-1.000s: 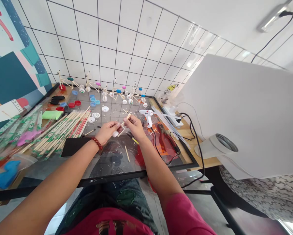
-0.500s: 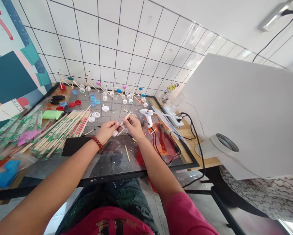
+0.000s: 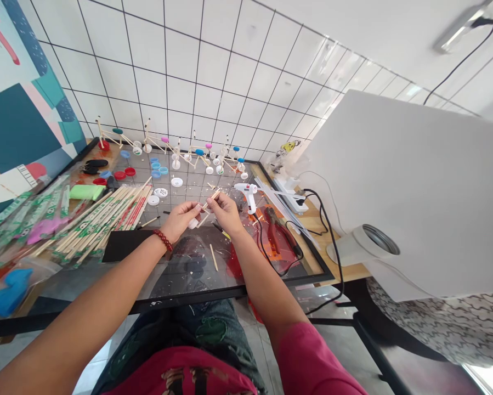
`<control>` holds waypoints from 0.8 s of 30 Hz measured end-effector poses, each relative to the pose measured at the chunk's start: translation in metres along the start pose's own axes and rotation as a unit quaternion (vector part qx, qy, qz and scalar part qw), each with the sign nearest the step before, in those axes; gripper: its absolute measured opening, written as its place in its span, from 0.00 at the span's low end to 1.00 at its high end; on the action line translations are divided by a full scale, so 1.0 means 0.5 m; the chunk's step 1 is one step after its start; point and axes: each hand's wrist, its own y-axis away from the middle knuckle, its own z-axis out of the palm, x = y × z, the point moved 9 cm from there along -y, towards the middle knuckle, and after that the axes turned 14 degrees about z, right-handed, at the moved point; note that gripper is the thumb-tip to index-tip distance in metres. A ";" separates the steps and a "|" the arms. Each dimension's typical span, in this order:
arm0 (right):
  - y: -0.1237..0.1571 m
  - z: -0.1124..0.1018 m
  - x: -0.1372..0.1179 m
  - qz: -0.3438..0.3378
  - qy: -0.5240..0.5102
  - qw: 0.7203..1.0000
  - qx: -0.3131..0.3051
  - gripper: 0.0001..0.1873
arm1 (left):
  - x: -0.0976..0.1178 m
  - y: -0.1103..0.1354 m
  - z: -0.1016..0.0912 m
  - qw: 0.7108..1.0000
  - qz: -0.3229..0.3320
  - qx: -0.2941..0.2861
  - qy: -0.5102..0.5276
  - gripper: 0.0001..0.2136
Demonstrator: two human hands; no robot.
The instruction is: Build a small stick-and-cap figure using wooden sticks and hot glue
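My left hand point(image 3: 181, 220), with a red bead bracelet point(image 3: 163, 240) at the wrist, pinches a small frame of pale wooden sticks point(image 3: 205, 209) between thumb and fingers. My right hand point(image 3: 226, 215) is closed on the same frame from the other side, thumb on top. A white bottle cap point(image 3: 193, 223) shows just under my left fingertips; how it joins the sticks is partly hidden. Below the hands a loose wooden stick point(image 3: 214, 257) lies on the glass tabletop. A pen-like tool point(image 3: 221, 230) with a yellow part rests near my right hand.
Several stick-and-cap models point(image 3: 176, 153) stand along the tiled wall. Chopsticks in wrappers point(image 3: 106, 219) and blue caps point(image 3: 156, 166) lie left. To the right are a white glue gun point(image 3: 248, 195), its cord, red-handled pliers point(image 3: 281, 230) and a power strip point(image 3: 291, 197).
Both hands stay nearly in place, still holding the stick frame. The frame and white cap have turned slightly in the fingers. The whole view has shifted a little.
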 end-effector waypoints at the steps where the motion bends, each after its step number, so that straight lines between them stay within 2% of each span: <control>1: 0.000 -0.001 0.000 -0.001 0.001 1.000 0.002 0.25 | 0.001 -0.001 -0.001 1.000 0.003 0.000 -0.003 0.17; 12: -0.004 0.000 0.013 0.007 0.011 1.000 0.014 0.27 | -0.005 -0.006 -0.013 0.999 0.013 0.018 -0.023 0.21; 19: -0.004 0.002 0.014 0.020 -0.001 1.000 0.021 0.29 | 0.010 0.000 -0.004 1.000 0.006 0.024 0.003 0.25; 24: 0.002 0.013 0.004 0.018 -0.008 1.000 -0.002 0.29 | 0.013 0.003 -0.002 0.999 -0.002 0.034 0.004 0.28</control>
